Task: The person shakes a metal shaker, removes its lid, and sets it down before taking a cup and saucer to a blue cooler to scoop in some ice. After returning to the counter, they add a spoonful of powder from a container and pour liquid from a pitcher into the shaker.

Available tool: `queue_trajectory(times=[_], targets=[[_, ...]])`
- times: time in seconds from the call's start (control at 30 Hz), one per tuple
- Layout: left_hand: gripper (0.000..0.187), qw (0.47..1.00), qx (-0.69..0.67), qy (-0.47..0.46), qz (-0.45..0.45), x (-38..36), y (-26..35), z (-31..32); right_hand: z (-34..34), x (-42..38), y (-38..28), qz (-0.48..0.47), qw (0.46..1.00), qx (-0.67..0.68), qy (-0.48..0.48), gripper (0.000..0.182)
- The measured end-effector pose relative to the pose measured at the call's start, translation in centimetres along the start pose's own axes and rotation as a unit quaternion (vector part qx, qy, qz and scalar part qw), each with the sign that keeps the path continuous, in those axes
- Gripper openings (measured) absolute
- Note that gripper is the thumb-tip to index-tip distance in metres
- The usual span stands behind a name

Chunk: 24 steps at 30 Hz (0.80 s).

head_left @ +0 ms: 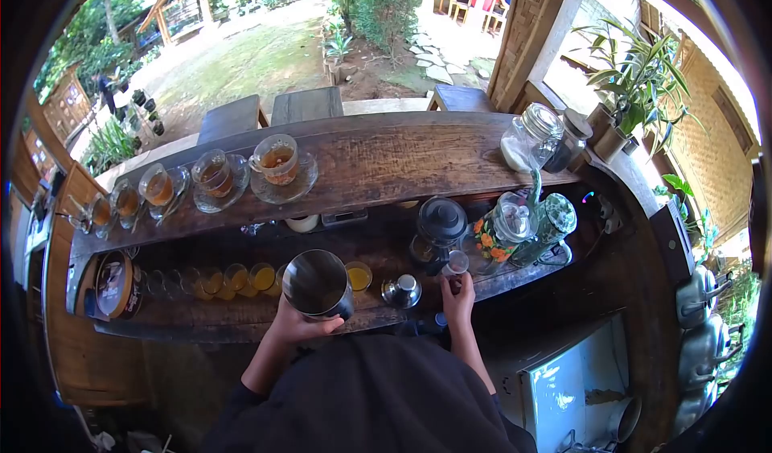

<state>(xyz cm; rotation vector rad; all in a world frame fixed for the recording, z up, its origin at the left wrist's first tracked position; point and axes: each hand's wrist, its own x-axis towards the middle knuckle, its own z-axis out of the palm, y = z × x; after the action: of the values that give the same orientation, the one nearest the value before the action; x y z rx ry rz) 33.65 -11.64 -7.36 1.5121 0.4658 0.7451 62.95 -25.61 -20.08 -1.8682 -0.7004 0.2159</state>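
My left hand (pixel 299 324) is wrapped round a metal shaker tin (pixel 318 286), its open mouth facing up; its contents are too dark to make out. My right hand (pixel 458 298) grips a small clear glass (pixel 457 261) just in front of a black-lidded French press (pixel 441 221). Between my hands, on the lower shelf, stand a metal shaker top (pixel 401 292) and a glass of yellow-orange liquid (pixel 359 277). Left of the tin, several small glasses (pixel 263 277) line up, some with the same liquid.
Glass cups of tea (pixel 278 163) on saucers line the upper counter (pixel 386 155). To the right stand a flower-painted jar (pixel 497 232), a green-patterned pitcher (pixel 555 213) and a jar of white grains (pixel 527 139). Kettles (pixel 704 348) sit at far right; a round wooden box (pixel 117 282) is left.
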Motion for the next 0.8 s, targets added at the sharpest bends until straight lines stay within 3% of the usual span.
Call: queue_trajectory(times=[0.1, 0.27, 0.4, 0.47, 0.5, 0.6, 0.7, 0.77, 0.8], targets=[[0.069, 1.000, 0.021, -0.013, 0.013, 0.5, -0.1, 0.0, -0.5, -0.4, -0.7, -0.043, 0.998, 0.024, 0.042, 0.031], [0.071, 0.999, 0.039, 0.005, 0.021, 0.3, -0.5, -0.6, -5.4, 1.8, -0.9, -0.131, 0.959, 0.137, 0.209, 0.029], [0.071, 1.000, 0.025, 0.016, -0.007, -0.2, -0.4, -0.6, -8.1, 6.1, -0.2, -0.070, 0.970, 0.149, 0.176, 0.040], [0.071, 0.999, 0.029, 0.026, 0.026, -0.4, -0.1, -0.5, -8.1, 7.8, 0.1, 0.020, 0.969, 0.225, 0.099, 0.063], [0.071, 0.999, 0.029, 0.030, 0.027, -0.6, -0.1, -0.6, -8.0, 8.6, 0.2, 0.018, 0.969, 0.225, 0.095, 0.063], [0.072, 0.999, 0.022, 0.031, 0.022, -1.4, 0.2, -1.1, -7.6, 10.0, -0.7, 0.088, 0.938, 0.313, 0.120, 0.086], [0.073, 0.999, 0.005, 0.049, -0.020, -2.4, 1.0, -1.5, -7.8, 12.8, 4.4, 0.071, 0.939, 0.329, 0.073, 0.089], [0.073, 0.998, 0.012, 0.062, -0.011, -3.1, 1.1, -1.8, -7.1, 13.1, 2.6, 0.077, 0.939, 0.302, 0.148, 0.085], [0.073, 0.998, 0.014, 0.067, -0.010, -3.4, 1.2, -2.0, -7.5, 12.9, 1.1, 0.090, 0.941, 0.303, 0.120, 0.084]])
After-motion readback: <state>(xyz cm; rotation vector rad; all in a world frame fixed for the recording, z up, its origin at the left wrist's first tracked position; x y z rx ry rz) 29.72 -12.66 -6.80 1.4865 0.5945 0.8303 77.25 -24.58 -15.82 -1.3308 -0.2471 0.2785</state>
